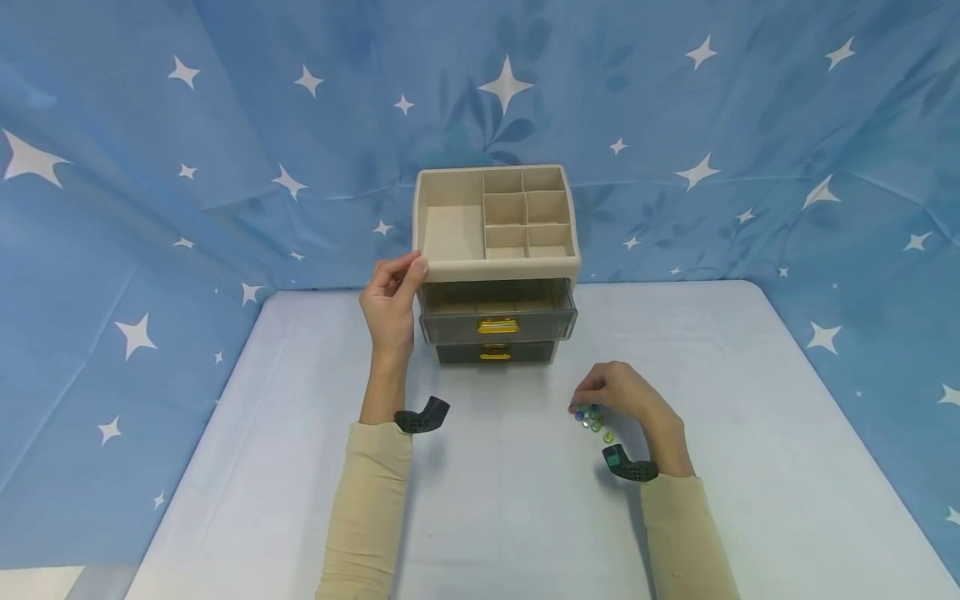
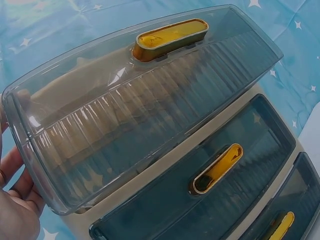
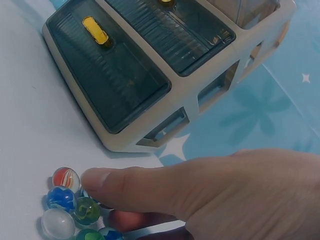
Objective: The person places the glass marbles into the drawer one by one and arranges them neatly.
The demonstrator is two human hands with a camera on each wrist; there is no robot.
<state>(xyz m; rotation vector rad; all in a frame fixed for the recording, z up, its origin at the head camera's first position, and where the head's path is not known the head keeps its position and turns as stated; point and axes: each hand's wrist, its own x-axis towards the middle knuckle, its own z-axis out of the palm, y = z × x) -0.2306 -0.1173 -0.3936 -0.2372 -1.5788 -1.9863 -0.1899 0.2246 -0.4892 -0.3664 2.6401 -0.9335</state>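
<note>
A beige desktop drawer organizer [image 1: 495,268] stands at the far middle of the table, its upper smoky clear drawer [image 1: 457,328] pulled out. My left hand [image 1: 392,304] grips the organizer's left front corner, thumb and fingers bent at the rim. In the left wrist view the fingers [image 2: 14,167] show beside the drawer's left end. On the table, to the right front of the organizer, lies a small cluster of glass marbles [image 1: 596,425]. My right hand [image 1: 618,390] is at them with curled fingers. Its thumb tip partly covers a blue marble [image 3: 84,193]; whether it is pinched is hidden.
The lower drawers [image 2: 185,200] with gold handles are shut. Divided compartments [image 1: 504,208] top the organizer. A white cloth covers the table [image 1: 495,500]. Blue star-patterned fabric [image 1: 225,167] hangs behind and at the sides.
</note>
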